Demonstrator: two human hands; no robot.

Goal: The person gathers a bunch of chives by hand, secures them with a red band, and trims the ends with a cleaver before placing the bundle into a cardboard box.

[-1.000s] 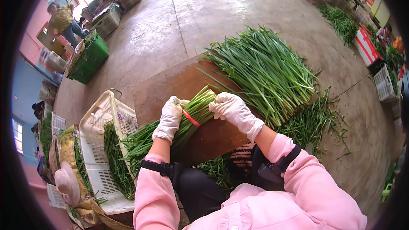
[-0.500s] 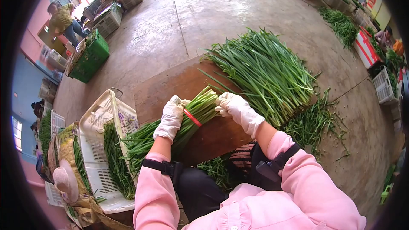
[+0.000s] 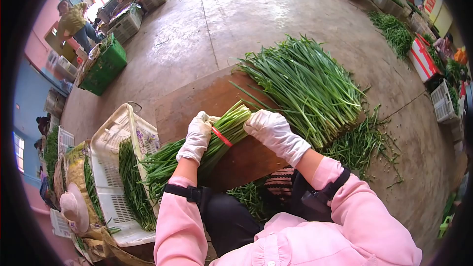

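My left hand (image 3: pixel 198 137), in a white glove, is wrapped around a bundle of garlic chives (image 3: pixel 227 124) bound with a red band (image 3: pixel 221 136). The leaves trail down to the left, and the pale stem ends point up to the right. Closed at those stem ends is my gloved right hand (image 3: pixel 271 128); its fingertips are partly hidden. Under the bundle is a brown wooden board (image 3: pixel 185 97). A large loose pile of garlic chives (image 3: pixel 305 88) lies on the board's right side, beyond my right hand.
At my left stands a white plastic crate (image 3: pixel 109 167) with chives inside. A straw hat (image 3: pixel 74 206) rests beside it. Chive scraps (image 3: pixel 364 150) litter the floor at right. Farther off are a green crate (image 3: pixel 106 66) and a person (image 3: pixel 74 24).
My right hand has moved slightly left and closed in on the stem ends, its wrist and forearm turning. My left hand and the bundle have hardly moved.
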